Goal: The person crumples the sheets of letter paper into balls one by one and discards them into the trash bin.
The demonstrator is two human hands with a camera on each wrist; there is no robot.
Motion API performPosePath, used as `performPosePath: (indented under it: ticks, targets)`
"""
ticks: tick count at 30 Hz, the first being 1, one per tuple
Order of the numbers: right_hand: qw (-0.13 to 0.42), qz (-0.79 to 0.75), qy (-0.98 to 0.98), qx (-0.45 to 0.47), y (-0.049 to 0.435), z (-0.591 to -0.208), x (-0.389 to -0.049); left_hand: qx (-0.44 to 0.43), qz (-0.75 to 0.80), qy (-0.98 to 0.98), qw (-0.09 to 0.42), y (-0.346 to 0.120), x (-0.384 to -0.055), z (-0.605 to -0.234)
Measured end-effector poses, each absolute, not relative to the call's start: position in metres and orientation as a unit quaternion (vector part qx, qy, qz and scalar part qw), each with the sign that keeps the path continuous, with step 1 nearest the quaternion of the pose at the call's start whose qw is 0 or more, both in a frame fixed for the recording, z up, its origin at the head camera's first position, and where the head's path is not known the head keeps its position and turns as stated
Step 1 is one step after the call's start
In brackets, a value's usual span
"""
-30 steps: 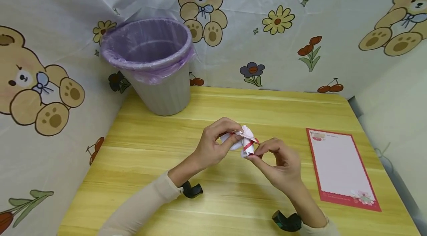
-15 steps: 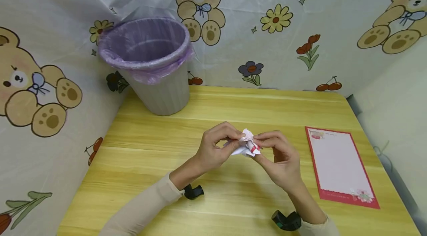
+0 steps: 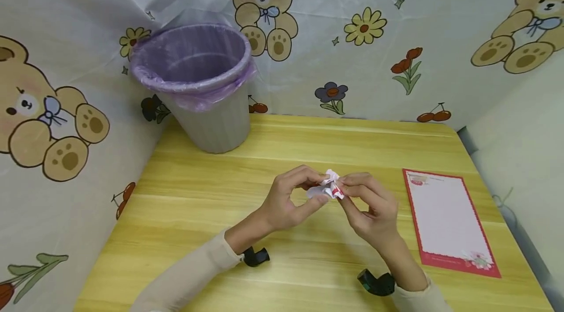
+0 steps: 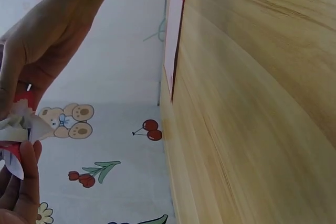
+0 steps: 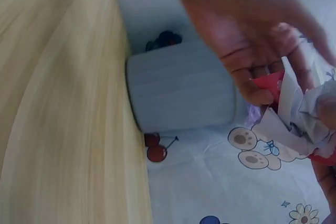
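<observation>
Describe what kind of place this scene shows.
Probably a small staged tabletop booth: a yellow wooden table enclosed by teddy-bear print sheeting, with a lined waste bin and a red-bordered notepaper sheet on it.

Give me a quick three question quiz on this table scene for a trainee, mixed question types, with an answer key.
1. True or false: the crumpled paper lies flat on the table.
2. What lines the bin? A) purple bag B) newspaper C) nothing
3. Which hand is nearer the red-bordered sheet?

Key:
1. False; the left hand and right hand pinch it above the table.
2. A
3. The right hand.
</observation>
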State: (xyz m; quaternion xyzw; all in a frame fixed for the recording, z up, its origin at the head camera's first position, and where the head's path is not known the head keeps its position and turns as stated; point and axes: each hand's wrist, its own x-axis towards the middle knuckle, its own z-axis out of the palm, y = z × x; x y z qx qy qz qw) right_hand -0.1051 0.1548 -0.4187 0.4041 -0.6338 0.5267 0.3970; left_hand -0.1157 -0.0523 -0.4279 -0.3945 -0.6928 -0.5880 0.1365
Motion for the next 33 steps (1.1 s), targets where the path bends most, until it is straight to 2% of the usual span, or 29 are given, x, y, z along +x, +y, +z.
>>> performPosePath:
  ticks: [3, 7, 11, 15, 18, 21, 25, 29, 33]
  targets:
    - [0.447, 0.473, -0.637, 0.414, 0.150, -0.415, -0.104, -0.391, -0.583, -0.697, 0.143, -0.050, -0.115, -0.425]
    - [0.484, 0.455, -0.616, 0.423, 0.146, -0.411, -0.106, -0.385, -0.588, -0.697, 0.143, -0.047, -0.114, -0.420]
    - [0.490, 0.451, -0.607, 0.433, 0.144, -0.408, -0.107, -0.383, -0.601, -0.686, 0.144, -0.048, -0.114, -0.419]
    - [0.462, 0.451, -0.623, 0.441, 0.146, -0.408, -0.106, -0.383, -0.616, -0.673, 0.145, -0.051, -0.114, -0.420]
    - [0.414, 0.477, -0.632, 0.449, 0.151, -0.411, -0.106, -0.376, -0.625, -0.669, 0.141, -0.053, -0.116, -0.422]
    - [0.319, 0.553, -0.623, 0.451, 0.156, -0.417, -0.103, -0.374, -0.625, -0.671, 0.139, -0.055, -0.117, -0.423]
    - [0.199, 0.653, -0.611, 0.401, 0.163, -0.422, -0.099, -0.387, -0.614, -0.674, 0.140, -0.056, -0.117, -0.421]
    - [0.129, 0.686, -0.629, 0.341, 0.166, -0.418, -0.096, -0.407, -0.606, -0.669, 0.144, -0.057, -0.118, -0.419]
    - [0.100, 0.693, -0.635, 0.327, 0.171, -0.414, -0.095, -0.437, -0.588, -0.664, 0.150, -0.058, -0.118, -0.417]
